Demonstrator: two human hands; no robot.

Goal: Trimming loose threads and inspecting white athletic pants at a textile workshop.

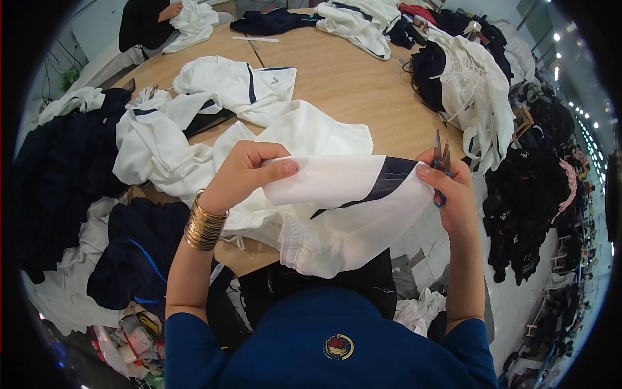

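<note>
A white garment (330, 175) with a navy panel is stretched between my two hands above the table's near edge. My left hand (256, 170), with gold bangles at the wrist, is closed on its left end, thumb on top. At the navy panel's corner, my right hand (447, 185) pinches the cloth between thumb and fingers. That same hand also carries small scissors (440, 155) with blue handles, their blades pointing up and away from me. A gathered elastic edge (291, 243) of the garment hangs down toward my lap.
More white garments (240, 87) lie across the wooden table (337, 71). Navy clothes (65, 181) are heaped at the left. White and black clothes (473, 91) pile up at the right edge. Across the table, another person's hand (171, 11) holds white cloth.
</note>
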